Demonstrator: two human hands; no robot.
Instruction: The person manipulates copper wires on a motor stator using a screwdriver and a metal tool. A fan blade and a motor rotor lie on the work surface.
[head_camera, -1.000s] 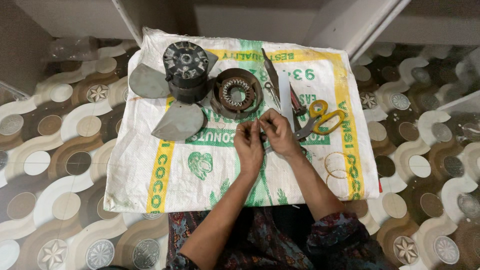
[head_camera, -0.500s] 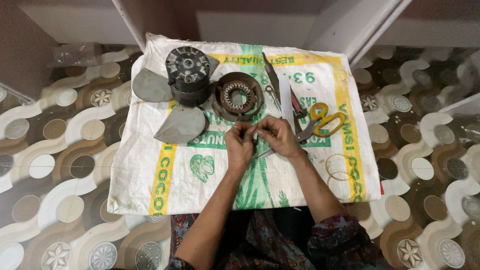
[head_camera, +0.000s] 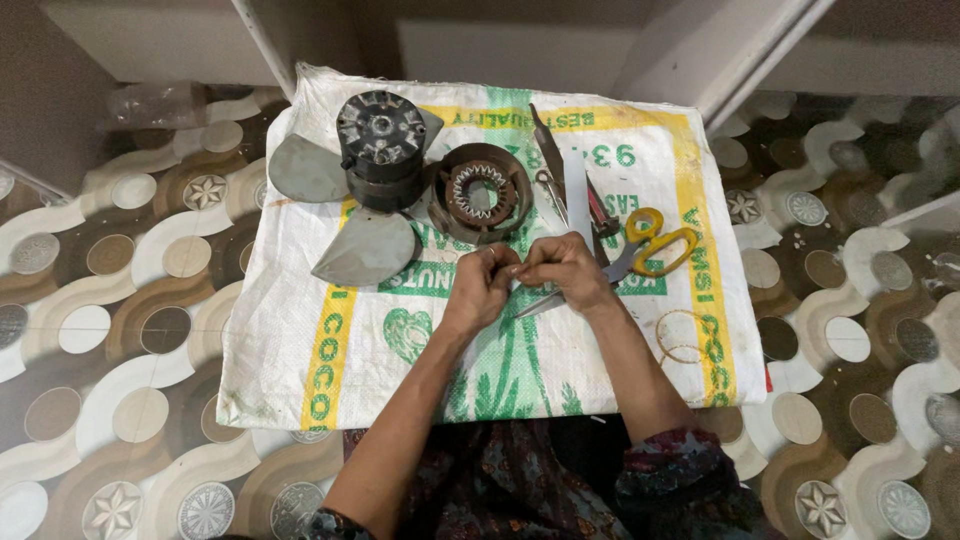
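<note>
Toward the far left corner of the woven sack (head_camera: 300, 330) spread on the floor sits the fan motor with its grey blades (head_camera: 370, 190), and just right of it the round stator ring (head_camera: 481, 192). At the sack's middle my left hand (head_camera: 478, 288) and right hand (head_camera: 566, 272) meet fingertip to fingertip, both pinched shut on something too small for me to make out, likely a thin, light, easily bent piece best held close to its end. Further right, toward the right edge, lie the yellow-handled scissors (head_camera: 655, 242).
</note>
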